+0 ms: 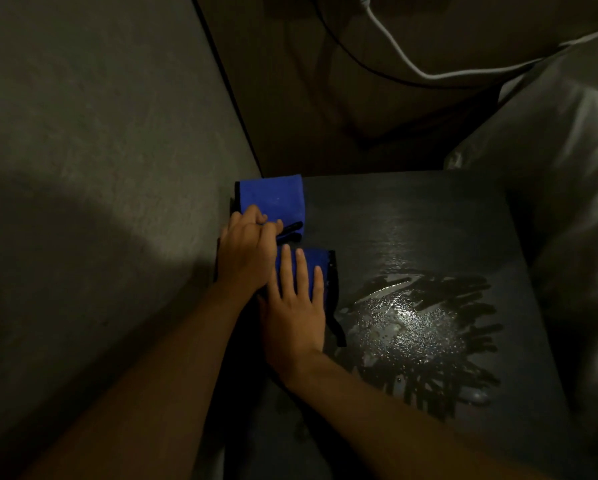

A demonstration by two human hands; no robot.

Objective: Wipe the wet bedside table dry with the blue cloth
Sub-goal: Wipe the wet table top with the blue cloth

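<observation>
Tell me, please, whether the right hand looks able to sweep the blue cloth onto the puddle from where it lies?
Probably yes. The right hand lies flat on the blue cloth at the table's left edge, and the puddle glistens just to its right with only bare tabletop between them. The left hand grips the cloth's far part.

On the dark worktop (429, 209) the blue cloth (273, 199) lies along the left edge beside the wall (82, 133), the left hand (245, 251) pinching its middle and the right hand (295, 306) pressed flat on its near part (fingers spread), while a streaked wet patch (418, 334) glistens to the right.
</observation>
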